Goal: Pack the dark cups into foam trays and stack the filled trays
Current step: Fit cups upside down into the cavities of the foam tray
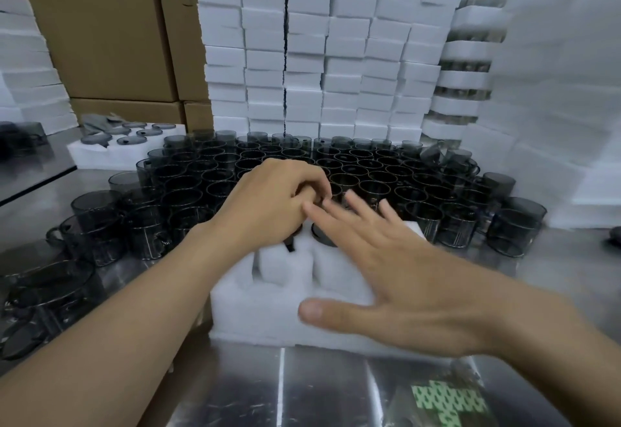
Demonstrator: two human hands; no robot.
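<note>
Left hand [272,204] curls its fingers round a cup [291,241], seating it in the foam tray [255,312] on the tabletop [322,386]. Right hand [396,278], fingers spread (blurred), hovers over the tray, likely steadying. Loose cups [353,171] wait behind.

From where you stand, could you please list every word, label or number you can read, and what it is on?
Nothing reads clearly.
Narrow cardboard carton: dark printed marks near its top, too blurred to read.
Wide cardboard carton: a logo, cut off at the frame's left edge.
</note>
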